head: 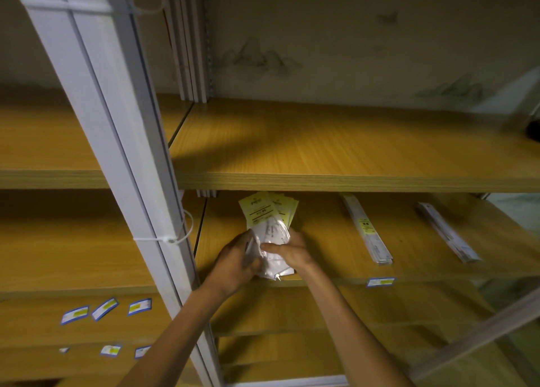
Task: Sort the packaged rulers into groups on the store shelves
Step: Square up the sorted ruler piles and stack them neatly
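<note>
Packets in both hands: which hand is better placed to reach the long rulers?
Probably the right hand: the long rulers lie to its side of the packets, while the left hand is farther away.

A shop: wooden display shelves (336, 152), price labels (380, 282) along their front edges.

Wood-grain shelf boards (336, 141) are carried on a white metal upright (117, 117), around which white cable ties (172, 236) are fastened. The upper board is lit unevenly, with a dark shadow across its left part. Behind it, a pale wall (380, 35) is seen, printed with faint grey-green mountain shapes. Small blue and yellow price labels (103, 309) are stuck on the lower left shelf boards, and another label (380, 282) is fixed to the front edge of the middle shelf. The whole is dimly lit.
</note>
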{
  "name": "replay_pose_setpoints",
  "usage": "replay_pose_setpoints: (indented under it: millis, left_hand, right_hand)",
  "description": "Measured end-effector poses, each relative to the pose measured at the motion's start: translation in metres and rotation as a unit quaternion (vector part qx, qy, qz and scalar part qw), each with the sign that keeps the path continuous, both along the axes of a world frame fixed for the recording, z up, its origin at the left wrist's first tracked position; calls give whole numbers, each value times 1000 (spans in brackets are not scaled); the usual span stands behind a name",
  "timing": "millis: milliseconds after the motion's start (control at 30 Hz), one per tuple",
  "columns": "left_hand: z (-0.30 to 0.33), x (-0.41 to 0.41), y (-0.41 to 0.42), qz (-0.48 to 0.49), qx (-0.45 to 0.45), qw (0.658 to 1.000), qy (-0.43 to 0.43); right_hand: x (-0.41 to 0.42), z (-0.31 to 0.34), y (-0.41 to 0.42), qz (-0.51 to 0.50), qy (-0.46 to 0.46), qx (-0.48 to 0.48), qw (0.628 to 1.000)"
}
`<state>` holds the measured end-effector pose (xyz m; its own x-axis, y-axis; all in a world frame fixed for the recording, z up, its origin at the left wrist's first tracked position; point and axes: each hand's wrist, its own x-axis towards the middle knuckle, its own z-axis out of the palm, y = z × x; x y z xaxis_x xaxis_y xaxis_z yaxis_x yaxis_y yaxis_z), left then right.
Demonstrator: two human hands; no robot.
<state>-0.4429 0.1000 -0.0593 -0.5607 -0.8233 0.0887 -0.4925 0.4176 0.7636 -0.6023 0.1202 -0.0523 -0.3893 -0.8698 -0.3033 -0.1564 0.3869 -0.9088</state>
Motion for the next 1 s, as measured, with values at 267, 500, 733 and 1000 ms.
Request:
replay_pose_setpoints:
  millis: [267,500,733,1000]
  left_hand:
    - [10,-37,3,-13,201,957,209]
    - [9,-77,17,-10,144,947,286]
    - [-15,-94,32,22,33,961,274]
    - [-15,-104,33,23,19,958,285]
  right_hand:
    - [-22,9,21,38,-7,-113,993]
    - [-35,-2,25,21,-20,-143,989]
    - [-43,-27,39,39,-4,-169,985]
    - [-49,-20,41,52,-16,-191,980]
